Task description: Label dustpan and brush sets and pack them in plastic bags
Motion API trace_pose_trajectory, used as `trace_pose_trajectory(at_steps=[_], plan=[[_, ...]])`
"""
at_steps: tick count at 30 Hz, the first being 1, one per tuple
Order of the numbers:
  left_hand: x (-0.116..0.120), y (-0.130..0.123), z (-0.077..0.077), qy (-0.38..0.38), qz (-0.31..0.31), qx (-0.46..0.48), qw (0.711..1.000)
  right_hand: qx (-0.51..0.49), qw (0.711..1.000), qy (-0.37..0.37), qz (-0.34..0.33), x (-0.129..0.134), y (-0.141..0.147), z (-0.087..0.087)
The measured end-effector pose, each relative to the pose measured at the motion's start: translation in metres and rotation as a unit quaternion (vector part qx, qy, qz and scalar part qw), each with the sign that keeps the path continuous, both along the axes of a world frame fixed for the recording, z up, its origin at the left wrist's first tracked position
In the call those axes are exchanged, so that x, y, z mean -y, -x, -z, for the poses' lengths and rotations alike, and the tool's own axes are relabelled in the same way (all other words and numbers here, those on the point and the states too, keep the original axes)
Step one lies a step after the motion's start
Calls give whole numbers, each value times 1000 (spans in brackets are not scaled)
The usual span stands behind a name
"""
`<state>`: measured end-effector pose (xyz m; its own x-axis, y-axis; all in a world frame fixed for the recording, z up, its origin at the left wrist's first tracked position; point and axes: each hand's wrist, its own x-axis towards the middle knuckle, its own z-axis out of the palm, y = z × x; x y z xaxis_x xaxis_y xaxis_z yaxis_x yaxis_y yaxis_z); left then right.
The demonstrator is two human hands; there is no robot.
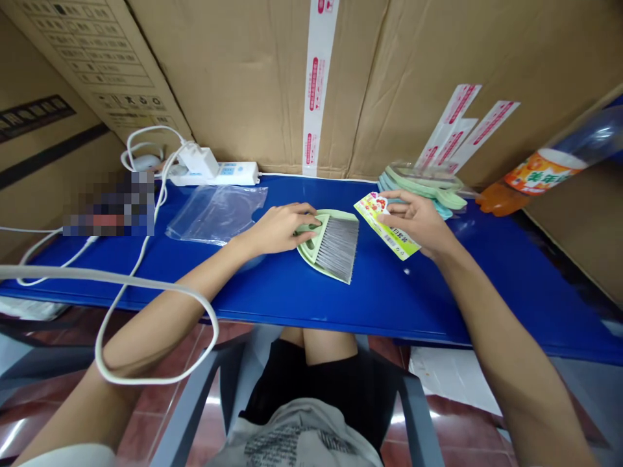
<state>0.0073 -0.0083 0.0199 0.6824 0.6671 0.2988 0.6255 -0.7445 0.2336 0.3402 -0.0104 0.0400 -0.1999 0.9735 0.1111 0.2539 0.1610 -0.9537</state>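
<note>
A small hand brush [337, 246] with grey bristles and a pale green body lies nested in a pale green dustpan [321, 273] on the blue table. My left hand [280, 228] is closed over the handle end of this set, fingers on top and thumb at the near side. To the right, my right hand [417, 222] pinches a yellow-green printed card [389, 235] between thumb and fingers, held tilted just above the table. Behind the right hand, more pale green and bluish pieces in clear plastic [428, 183] lie stacked near the cardboard wall.
A clear plastic bag [214, 213] lies left of my left hand, before a white power strip [238, 173]. A white cable [156, 279] loops over the left forearm. An orange drink bottle [545, 172] is at the right. Cardboard [253, 78] walls the back.
</note>
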Motion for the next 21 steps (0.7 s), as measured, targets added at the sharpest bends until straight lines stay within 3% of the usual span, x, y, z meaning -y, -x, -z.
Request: trace_pose_trajectory(at_steps=[3, 7, 10, 13, 15, 21], plan=[[2, 3, -6, 29, -13, 35, 999, -18, 1000, -16, 8, 0, 0, 1], [3, 10, -15, 149, -31, 133, 979, -13, 997, -69, 37, 2, 1, -1], [-2, 12, -14, 116, -2, 154, 981, -16, 995, -81, 54, 2, 2, -2], [-7, 10, -7, 76, 82, 109, 988, -17, 993, -88, 75, 1, 4, -1], [-9, 9, -3, 67, 105, 75, 989, -9, 992, -88, 90, 1, 6, 0], [-10, 10, 4, 77, 49, 86, 992, -24, 985, -119, 126, -1, 5, 4]])
